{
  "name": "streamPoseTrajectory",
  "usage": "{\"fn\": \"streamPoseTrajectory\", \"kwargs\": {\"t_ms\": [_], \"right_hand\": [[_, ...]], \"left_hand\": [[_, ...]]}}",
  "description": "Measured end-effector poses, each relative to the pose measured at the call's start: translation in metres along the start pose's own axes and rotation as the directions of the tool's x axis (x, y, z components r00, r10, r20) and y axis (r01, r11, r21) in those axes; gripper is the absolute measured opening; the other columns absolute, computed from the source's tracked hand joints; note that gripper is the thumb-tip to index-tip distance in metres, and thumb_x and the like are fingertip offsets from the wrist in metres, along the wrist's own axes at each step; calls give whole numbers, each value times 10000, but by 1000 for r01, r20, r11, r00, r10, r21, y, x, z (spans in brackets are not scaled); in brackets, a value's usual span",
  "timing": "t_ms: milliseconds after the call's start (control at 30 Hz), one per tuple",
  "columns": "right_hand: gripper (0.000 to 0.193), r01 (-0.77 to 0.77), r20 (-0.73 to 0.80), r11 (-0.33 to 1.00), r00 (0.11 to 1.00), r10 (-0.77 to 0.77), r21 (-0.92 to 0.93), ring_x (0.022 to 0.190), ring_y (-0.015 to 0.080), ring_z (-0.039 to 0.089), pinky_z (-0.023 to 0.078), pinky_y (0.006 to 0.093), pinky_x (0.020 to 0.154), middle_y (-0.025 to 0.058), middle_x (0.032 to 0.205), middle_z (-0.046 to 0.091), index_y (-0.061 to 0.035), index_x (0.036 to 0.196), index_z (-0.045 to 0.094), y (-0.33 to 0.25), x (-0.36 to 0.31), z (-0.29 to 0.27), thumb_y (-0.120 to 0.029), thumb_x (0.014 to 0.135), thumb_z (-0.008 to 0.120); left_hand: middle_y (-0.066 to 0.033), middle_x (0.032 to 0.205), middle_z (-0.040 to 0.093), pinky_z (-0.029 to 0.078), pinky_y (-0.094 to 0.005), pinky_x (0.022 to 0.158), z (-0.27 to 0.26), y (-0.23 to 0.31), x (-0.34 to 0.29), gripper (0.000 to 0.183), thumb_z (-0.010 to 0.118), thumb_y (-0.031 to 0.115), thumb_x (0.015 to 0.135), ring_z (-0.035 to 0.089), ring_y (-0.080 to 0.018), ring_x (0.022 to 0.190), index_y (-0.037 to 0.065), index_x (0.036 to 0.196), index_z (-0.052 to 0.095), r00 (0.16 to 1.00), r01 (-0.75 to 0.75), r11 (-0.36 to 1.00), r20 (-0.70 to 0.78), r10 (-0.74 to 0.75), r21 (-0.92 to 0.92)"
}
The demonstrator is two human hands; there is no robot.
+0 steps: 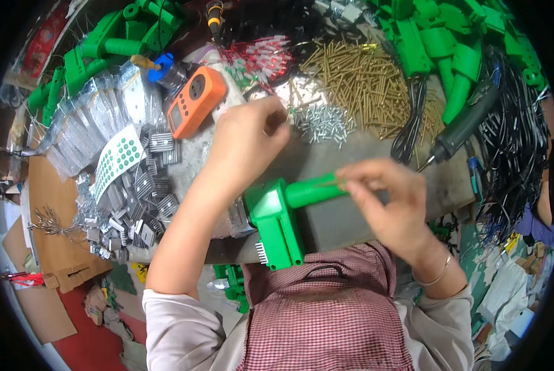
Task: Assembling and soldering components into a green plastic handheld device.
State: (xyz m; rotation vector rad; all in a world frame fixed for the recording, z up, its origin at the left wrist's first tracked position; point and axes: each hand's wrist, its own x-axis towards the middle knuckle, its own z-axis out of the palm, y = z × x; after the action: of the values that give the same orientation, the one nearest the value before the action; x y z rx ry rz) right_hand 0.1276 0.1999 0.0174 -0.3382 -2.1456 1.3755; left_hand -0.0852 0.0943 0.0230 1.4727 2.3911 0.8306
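A green plastic tool housing (pixel 280 216) with a round handle lies on the grey bench (pixel 338 161) in front of me. My right hand (pixel 385 201) pinches a thin brass-coloured screw at the end of the handle. My left hand (pixel 249 139) reaches farther back, fingers pinched on something small beside a pile of small silver screws (pixel 323 123). Behind them spreads a big heap of long brass screws (pixel 363 80).
An orange handheld meter (pixel 193 102) lies at the left, by bags of metal parts (pixel 97 123) and several finned heat sinks (pixel 144 191). A dark electric screwdriver (pixel 465 127) and black cables (pixel 511 148) are at right. More green housings (pixel 450 43) line the back.
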Motion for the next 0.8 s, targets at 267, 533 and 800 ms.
{"fn": "streamPoseTrajectory", "kwargs": {"t_ms": [267, 533, 800], "right_hand": [[143, 34, -82, 998, 996, -30, 50, 764, 236, 730, 577, 298, 658, 123, 943, 735, -4, 959, 664, 3, -35, 42, 50, 830, 695], [178, -394, -26, 717, 867, 497, 576, 857, 171, 702, 579, 289, 766, 135, 936, 702, 4, 1011, 475, -1, -43, 59, 54, 922, 621], [67, -241, -37, 966, 969, 245, 89, 584, 114, 634, 480, 265, 542, 87, 653, 641, 24, 932, 598, 7, -57, 76, 21, 893, 653]], "left_hand": [[-83, 917, 712, 558, -273, 734, -3, 25, -63, 357, 602, -125, 812, 707, -161, 793, 22, 1137, 624, 994, 29, 913, -83, -69, -406], [-22, 773, 603, 483, -334, 551, 18, 17, -69, 350, 702, 175, 708, 607, -211, 653, 112, 1051, 682, 842, -479, 855, -170, 512, 201], [-34, 825, 527, 480, -369, 636, 31, 20, -62, 340, 685, 188, 723, 556, -235, 735, 82, 1044, 651, 866, -468, 870, -116, 486, 155]]}}
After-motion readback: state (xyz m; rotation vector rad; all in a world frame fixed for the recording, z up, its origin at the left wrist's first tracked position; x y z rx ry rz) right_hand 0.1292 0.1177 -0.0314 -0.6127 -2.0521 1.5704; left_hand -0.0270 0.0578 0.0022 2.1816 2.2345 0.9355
